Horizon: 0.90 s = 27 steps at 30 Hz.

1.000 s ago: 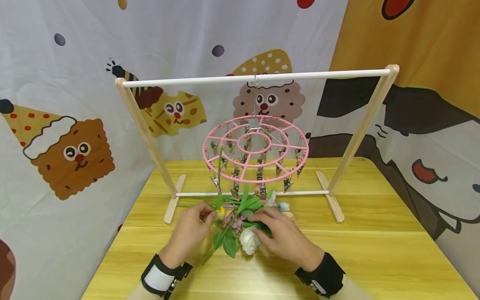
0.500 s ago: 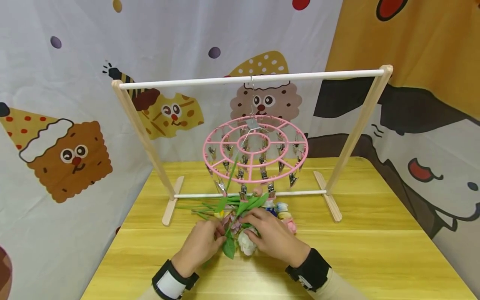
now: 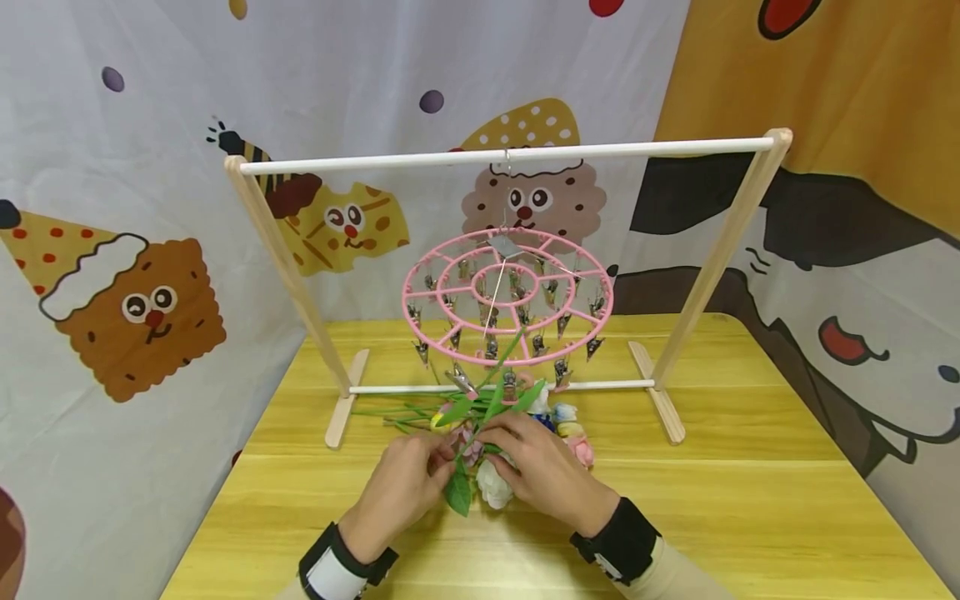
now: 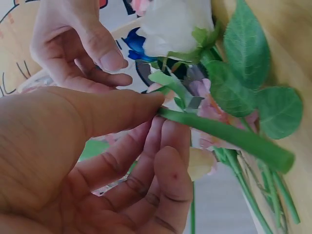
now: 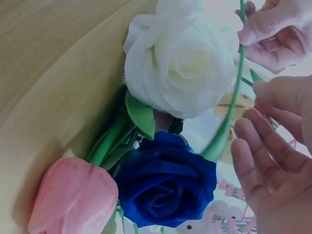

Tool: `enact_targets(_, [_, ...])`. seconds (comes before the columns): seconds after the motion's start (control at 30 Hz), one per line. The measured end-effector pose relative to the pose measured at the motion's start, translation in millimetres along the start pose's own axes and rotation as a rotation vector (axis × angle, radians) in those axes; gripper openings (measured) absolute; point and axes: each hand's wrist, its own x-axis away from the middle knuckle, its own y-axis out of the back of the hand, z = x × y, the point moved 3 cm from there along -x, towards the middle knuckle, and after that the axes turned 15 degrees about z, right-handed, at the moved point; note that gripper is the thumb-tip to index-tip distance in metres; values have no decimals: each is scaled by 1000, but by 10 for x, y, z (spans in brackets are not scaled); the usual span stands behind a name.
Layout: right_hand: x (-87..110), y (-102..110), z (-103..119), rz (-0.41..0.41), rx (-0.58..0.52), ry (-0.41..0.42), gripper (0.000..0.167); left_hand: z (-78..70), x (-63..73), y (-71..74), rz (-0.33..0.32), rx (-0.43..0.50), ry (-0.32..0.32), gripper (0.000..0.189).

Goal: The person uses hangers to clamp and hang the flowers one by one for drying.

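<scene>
My left hand (image 3: 408, 479) pinches a green flower stem (image 4: 234, 139) between thumb and fingertips, its cut end sticking out past them. Long green leaves (image 3: 495, 404) rise from this stem under the hanger; its bloom is hard to make out. The right hand (image 3: 543, 467) hovers beside the stem, thumb and fingers parted and loosely bent, with nothing between them in the right wrist view. Below lie a white rose (image 5: 180, 63), a blue rose (image 5: 165, 180), a pink tulip (image 5: 73, 197) and a purplish flower (image 3: 471, 450). Dark green rose leaves (image 4: 246, 53) show near the left hand.
A pink round hanger (image 3: 507, 363) with several metal clips (image 3: 510, 385) hangs low over the flowers. Its hook sits on the white rod (image 3: 375, 162) of a wooden rack (image 3: 720, 258), whose feet stand on the wooden table (image 3: 750, 500). More stems point left.
My left hand has come down from beside the yellow bloom to pinch the stem. The leafy stem's long upper part has tipped from left to right. The hanger's clips have swung and turned.
</scene>
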Motion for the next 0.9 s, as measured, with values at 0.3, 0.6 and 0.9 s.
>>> enact_targets(0.3, [5,44,21,-96,90,48,43,-139,10,48,-83,-52,-82,11])
enact_targets(0.6, [24,93,7,-124,182,43,41,-281,-30,54,-136,-82,-161,11])
enact_targets(0.9, [88,197,-10,-174,238,23,39,-387,-92,46,-158,-139,-230,9])
